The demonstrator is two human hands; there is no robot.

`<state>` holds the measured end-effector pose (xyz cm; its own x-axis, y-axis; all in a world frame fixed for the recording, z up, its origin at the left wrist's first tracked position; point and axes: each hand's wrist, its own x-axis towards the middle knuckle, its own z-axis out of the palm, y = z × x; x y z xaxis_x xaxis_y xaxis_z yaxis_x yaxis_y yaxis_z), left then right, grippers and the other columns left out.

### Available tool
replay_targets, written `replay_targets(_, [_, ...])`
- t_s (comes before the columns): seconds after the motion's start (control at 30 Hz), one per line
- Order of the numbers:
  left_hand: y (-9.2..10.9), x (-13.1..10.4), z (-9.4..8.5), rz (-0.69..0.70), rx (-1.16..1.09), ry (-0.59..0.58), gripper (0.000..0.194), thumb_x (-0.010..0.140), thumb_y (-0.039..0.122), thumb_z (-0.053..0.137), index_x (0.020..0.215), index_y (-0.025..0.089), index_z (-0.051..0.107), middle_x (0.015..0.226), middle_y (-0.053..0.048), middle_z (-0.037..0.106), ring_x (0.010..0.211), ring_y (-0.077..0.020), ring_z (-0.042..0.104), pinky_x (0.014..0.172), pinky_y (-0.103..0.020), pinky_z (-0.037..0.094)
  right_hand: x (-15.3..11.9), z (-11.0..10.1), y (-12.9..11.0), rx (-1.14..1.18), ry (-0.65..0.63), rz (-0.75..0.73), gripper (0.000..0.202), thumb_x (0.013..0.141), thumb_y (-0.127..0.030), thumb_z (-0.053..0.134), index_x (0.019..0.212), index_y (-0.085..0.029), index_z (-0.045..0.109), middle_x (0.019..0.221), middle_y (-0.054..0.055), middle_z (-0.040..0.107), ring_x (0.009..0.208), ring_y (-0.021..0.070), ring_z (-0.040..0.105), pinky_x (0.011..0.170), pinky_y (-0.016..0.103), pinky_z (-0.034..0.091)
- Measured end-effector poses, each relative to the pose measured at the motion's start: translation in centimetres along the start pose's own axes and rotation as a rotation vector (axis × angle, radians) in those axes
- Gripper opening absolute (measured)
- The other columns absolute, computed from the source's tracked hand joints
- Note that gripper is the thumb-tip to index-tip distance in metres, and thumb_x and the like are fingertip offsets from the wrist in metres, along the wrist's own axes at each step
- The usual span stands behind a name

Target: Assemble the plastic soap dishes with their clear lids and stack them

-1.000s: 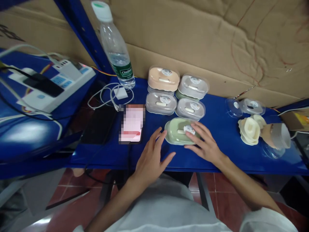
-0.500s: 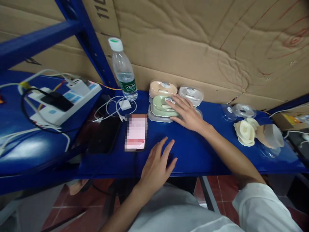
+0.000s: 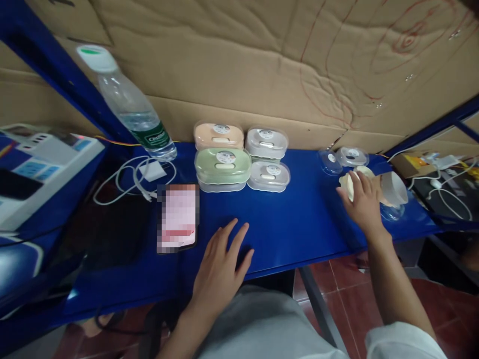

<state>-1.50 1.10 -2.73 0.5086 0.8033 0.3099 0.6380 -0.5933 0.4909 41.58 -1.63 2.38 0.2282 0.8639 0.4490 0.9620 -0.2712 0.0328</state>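
Observation:
My right hand (image 3: 361,202) reaches over a cream-coloured, wavy-edged plastic piece (image 3: 348,185) at the right of the blue table. Its thumb is at the near left side and its fingers spread over the top; the hand hides much of the piece. Beside it, a beige and frosted piece (image 3: 391,189) leans over a clear plastic part (image 3: 392,212). My left hand (image 3: 220,269) hovers low near the table's front edge, fingers apart, holding nothing. Oval boxes with clear lids stand grouped at the back middle: green (image 3: 223,169), peach (image 3: 219,137) and grey (image 3: 268,174).
A phone (image 3: 177,219) lies left of my left hand. Behind it are a white charger with cable (image 3: 152,171) and a water bottle (image 3: 136,109). A power strip (image 3: 41,174) sits at the far left. A clear lid (image 3: 330,162) and a lidded grey box (image 3: 352,156) are back right.
My right hand has left the green box and moved right to the cream piece. The view has swung right. My left hand keeps its spread pose.

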Motion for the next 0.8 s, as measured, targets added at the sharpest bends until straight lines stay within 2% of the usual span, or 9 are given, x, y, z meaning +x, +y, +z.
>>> replay_targets(0.1, [0.0, 0.1, 0.0, 0.029, 0.028, 0.011, 0.056, 0.105, 0.035, 0.059, 0.158, 0.026, 0.046, 0.157, -0.016, 0.054, 0.139, -0.0384, 0.059, 0.112, -0.06, 0.055, -3.6, 1.0, 2.6, -0.046, -0.029, 0.097, 0.057, 0.106, -0.059, 0.045, 0.15, -0.025, 0.053, 0.151, 0.025, 0.059, 0.131, 0.0496, 0.062, 0.1, 0.069, 0.053])
replay_targets(0.17, [0.1, 0.1, -0.2, 0.059, 0.025, 0.031, 0.052, 0.105, 0.034, 0.059, 0.156, 0.026, 0.048, 0.156, -0.015, 0.056, 0.139, -0.037, 0.06, 0.114, -0.06, 0.054, -5.3, 1.4, 2.4, -0.03, -0.024, 0.093, 0.051, 0.104, -0.059, 0.052, 0.143, -0.027, 0.058, 0.147, 0.022, 0.062, 0.126, 0.0472, 0.065, 0.096, 0.064, 0.057])
replay_targets(0.23, [0.5, 0.1, -0.5, 0.082, 0.007, 0.049, 0.049, 0.106, 0.032, 0.059, 0.154, 0.027, 0.05, 0.154, -0.014, 0.058, 0.137, -0.0342, 0.061, 0.115, -0.057, 0.054, -6.6, 1.5, 1.4, 0.012, 0.027, 0.057, 0.042, 0.102, -0.054, 0.059, 0.135, -0.027, 0.063, 0.142, 0.019, 0.066, 0.126, 0.0431, 0.067, 0.098, 0.059, 0.059])
replay_targets(0.3, [1.2, 0.2, -0.9, 0.105, -0.02, 0.045, 0.048, 0.106, 0.03, 0.059, 0.153, 0.028, 0.05, 0.153, -0.013, 0.059, 0.135, -0.0315, 0.063, 0.114, -0.054, 0.055, -7.4, 1.2, -0.2, 0.103, 0.087, -0.046, 0.032, 0.102, -0.046, 0.064, 0.128, -0.027, 0.067, 0.137, 0.015, 0.07, 0.123, 0.0382, 0.069, 0.102, 0.057, 0.059])
replay_targets(0.37, [2.2, 0.5, -1.0, 0.147, -0.049, 0.024, 0.049, 0.106, 0.029, 0.06, 0.154, 0.03, 0.049, 0.153, -0.012, 0.06, 0.136, -0.03, 0.063, 0.114, -0.051, 0.056, -8.2, 0.4, -2.3, 0.232, 0.114, -0.183, 0.03, 0.101, -0.037, 0.068, 0.129, -0.027, 0.067, 0.135, 0.013, 0.071, 0.124, 0.0349, 0.07, 0.107, 0.058, 0.057])
replay_targets(0.53, [4.1, 1.8, 0.3, 0.281, -0.029, -0.029, 0.05, 0.105, 0.028, 0.062, 0.154, 0.029, 0.052, 0.165, -0.015, 0.048, 0.151, -0.0344, 0.05, 0.116, -0.053, 0.052, -9.4, -2.2, -8.4, 0.535, -0.085, -0.564, 0.037, 0.101, -0.028, 0.068, 0.138, -0.024, 0.063, 0.135, 0.012, 0.072, 0.131, 0.028, 0.068, 0.124, 0.058, 0.045])
replay_targets(0.63, [3.9, 2.0, 0.7, 0.338, 0.033, -0.089, 0.037, 0.105, 0.025, 0.061, 0.142, 0.028, 0.063, 0.157, -0.011, 0.058, 0.149, -0.0334, 0.053, 0.123, -0.057, 0.043, -8.8, -2.4, -9.0, 0.573, -0.157, -0.681, 0.044, 0.104, -0.04, 0.064, 0.144, -0.023, 0.061, 0.144, 0.013, 0.068, 0.141, 0.0293, 0.061, 0.127, 0.059, 0.04])
replay_targets(0.7, [3.2, 1.6, 0.4, 0.33, 0.063, -0.106, 0.028, 0.106, 0.022, 0.059, 0.132, 0.026, 0.069, 0.143, -0.009, 0.069, 0.139, -0.03, 0.06, 0.123, -0.055, 0.041, -7.9, -1.6, -7.1, 0.503, -0.158, -0.6, 0.055, 0.104, -0.048, 0.061, 0.153, -0.024, 0.055, 0.157, 0.016, 0.058, 0.15, 0.0337, 0.052, 0.127, 0.063, 0.037])
replay_targets(0.8, [2.1, 0.8, -0.6, 0.277, 0.115, -0.052, 0.023, 0.106, 0.021, 0.058, 0.125, 0.024, 0.071, 0.13, -0.009, 0.074, 0.126, -0.0296, 0.066, 0.107, -0.048, 0.05, -6.7, 0.4, -2.4, 0.303, -0.103, -0.277, 0.061, 0.106, -0.05, 0.054, 0.161, -0.025, 0.046, 0.164, 0.018, 0.049, 0.154, 0.0394, 0.044, 0.121, 0.068, 0.039])
